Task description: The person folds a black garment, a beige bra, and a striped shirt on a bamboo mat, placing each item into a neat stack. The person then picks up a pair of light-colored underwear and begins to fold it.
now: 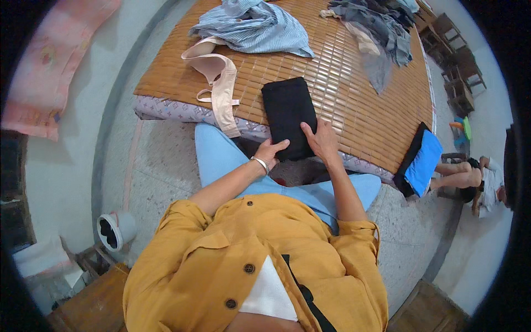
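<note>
A black folded cloth (pixel 287 108), neat and rectangular, lies at the near edge of a bamboo mat (pixel 343 94) on a bed, its near end over my lap. My left hand (pixel 268 153), with a bangle at the wrist, grips its near left corner, thumb on top and fingers mostly hidden beneath. On its right side my right hand (pixel 322 141) holds the edge, thumb on top. To the left of the cloth, a beige bra (pixel 224 94) hangs partly over the bed edge. Beyond it lies a crumpled blue-and-white striped garment (pixel 254 27).
Grey and dark clothes (pixel 381 27) are heaped at the far right of the mat. Folded blue and black cloths (pixel 423 160) rest at its right corner. Another person (pixel 475 177) is on the right, near wooden stools (pixel 459 66). A white bucket (pixel 117 229) stands on the left floor.
</note>
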A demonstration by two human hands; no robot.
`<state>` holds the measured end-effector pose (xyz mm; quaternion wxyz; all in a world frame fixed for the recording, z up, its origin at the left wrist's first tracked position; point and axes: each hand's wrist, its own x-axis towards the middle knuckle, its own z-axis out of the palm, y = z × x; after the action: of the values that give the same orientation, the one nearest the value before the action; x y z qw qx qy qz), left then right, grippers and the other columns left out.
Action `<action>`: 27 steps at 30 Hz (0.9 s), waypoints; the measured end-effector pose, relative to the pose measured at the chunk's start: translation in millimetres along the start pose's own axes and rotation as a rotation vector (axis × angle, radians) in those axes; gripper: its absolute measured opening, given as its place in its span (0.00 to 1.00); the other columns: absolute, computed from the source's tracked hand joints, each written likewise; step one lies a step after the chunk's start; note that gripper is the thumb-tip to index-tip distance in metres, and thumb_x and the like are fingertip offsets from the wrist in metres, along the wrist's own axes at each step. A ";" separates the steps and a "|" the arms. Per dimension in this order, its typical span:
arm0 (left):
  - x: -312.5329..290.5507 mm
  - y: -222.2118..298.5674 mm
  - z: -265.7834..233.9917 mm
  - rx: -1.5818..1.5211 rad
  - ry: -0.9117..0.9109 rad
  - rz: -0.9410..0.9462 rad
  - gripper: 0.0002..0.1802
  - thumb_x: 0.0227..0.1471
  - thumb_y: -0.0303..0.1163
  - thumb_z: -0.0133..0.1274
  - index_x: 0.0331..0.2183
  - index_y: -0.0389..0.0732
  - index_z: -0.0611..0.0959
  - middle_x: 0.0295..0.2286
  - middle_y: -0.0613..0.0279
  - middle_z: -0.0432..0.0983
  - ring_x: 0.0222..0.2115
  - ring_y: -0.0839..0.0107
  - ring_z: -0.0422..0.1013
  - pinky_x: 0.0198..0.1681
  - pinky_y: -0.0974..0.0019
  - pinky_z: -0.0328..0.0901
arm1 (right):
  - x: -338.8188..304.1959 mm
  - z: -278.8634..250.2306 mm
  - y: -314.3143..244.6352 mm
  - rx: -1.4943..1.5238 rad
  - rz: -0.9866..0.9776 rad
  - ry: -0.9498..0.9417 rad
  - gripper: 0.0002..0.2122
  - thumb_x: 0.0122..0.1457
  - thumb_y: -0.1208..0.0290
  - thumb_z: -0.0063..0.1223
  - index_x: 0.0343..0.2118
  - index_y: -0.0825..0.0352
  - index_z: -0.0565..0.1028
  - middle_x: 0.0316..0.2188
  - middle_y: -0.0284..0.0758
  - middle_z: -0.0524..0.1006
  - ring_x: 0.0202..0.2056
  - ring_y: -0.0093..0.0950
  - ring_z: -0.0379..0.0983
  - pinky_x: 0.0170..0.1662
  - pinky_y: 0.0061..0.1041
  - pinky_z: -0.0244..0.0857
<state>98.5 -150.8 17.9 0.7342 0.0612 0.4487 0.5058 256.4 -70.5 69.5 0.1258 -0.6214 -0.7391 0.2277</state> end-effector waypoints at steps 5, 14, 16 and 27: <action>-15.0 15.3 3.5 -0.044 -0.021 -0.068 0.20 0.45 0.29 0.58 0.42 0.40 0.73 0.39 0.60 0.72 0.39 0.66 0.70 0.44 0.62 0.66 | 5.5 -0.7 23.3 0.340 0.020 -0.061 0.30 0.50 0.48 0.52 0.41 0.76 0.70 0.36 0.56 0.71 0.39 0.45 0.70 0.43 0.37 0.64; -50.9 35.8 -33.9 -0.163 -0.048 -0.095 0.28 0.47 0.46 0.54 0.47 0.39 0.72 0.45 0.56 0.70 0.46 0.60 0.66 0.48 0.56 0.61 | -28.8 5.8 -17.2 1.533 0.475 -0.539 0.24 0.50 0.65 0.59 0.45 0.75 0.67 0.40 0.42 0.73 0.40 0.32 0.72 0.44 0.30 0.67; -67.1 44.2 -21.6 -0.275 -0.132 -0.046 0.35 0.47 0.53 0.52 0.50 0.39 0.69 0.49 0.54 0.66 0.50 0.57 0.62 0.52 0.52 0.57 | -30.8 6.4 -25.1 1.646 0.495 -0.621 0.22 0.50 0.67 0.58 0.46 0.73 0.66 0.39 0.40 0.73 0.39 0.32 0.72 0.44 0.32 0.68; -83.9 29.7 -5.8 -0.341 -0.319 -0.018 0.37 0.46 0.51 0.55 0.53 0.43 0.63 0.51 0.56 0.62 0.54 0.59 0.57 0.58 0.50 0.49 | -33.7 22.4 -34.2 1.581 0.277 -0.244 0.20 0.48 0.78 0.54 0.46 0.70 0.65 0.39 0.37 0.73 0.38 0.28 0.71 0.43 0.29 0.67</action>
<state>66.7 -205.6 80.8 0.8001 0.0113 0.2353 0.5517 223.1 -111.7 70.3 0.4169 -0.4056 -0.2847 0.7620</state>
